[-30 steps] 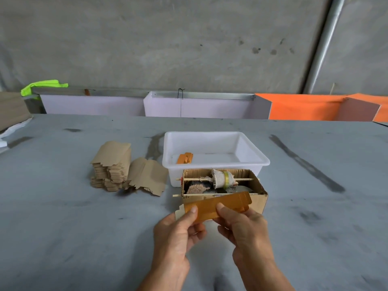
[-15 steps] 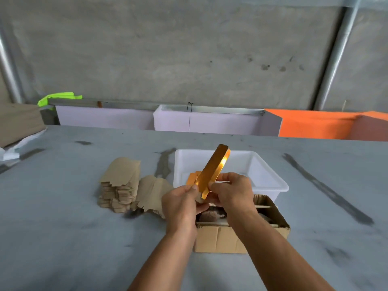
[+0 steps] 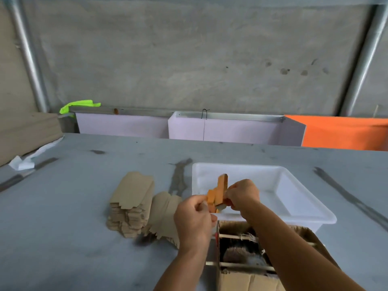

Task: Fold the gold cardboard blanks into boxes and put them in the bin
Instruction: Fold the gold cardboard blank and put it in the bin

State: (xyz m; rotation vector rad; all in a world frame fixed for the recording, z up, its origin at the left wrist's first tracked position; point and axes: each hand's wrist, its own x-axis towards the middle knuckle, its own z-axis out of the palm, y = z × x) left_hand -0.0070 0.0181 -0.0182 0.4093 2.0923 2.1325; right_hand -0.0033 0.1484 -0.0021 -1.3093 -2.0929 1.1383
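Blank (image 3: 218, 193) between both hands

Both bare forearms rise from the bottom edge of the frame toward its lower middle, the left one nearly straight up, the right one slanting in from the lower right corner. The left hand (image 3: 194, 218) shows its back to the camera, its fingers curled and its thumb tip pinching the lower left edge of the blank (image 3: 218, 194). The right hand (image 3: 243, 193) sits a little higher and just to the right, close beside the left, with its knuckles up and its curled fingers gripping the right side of the blank.
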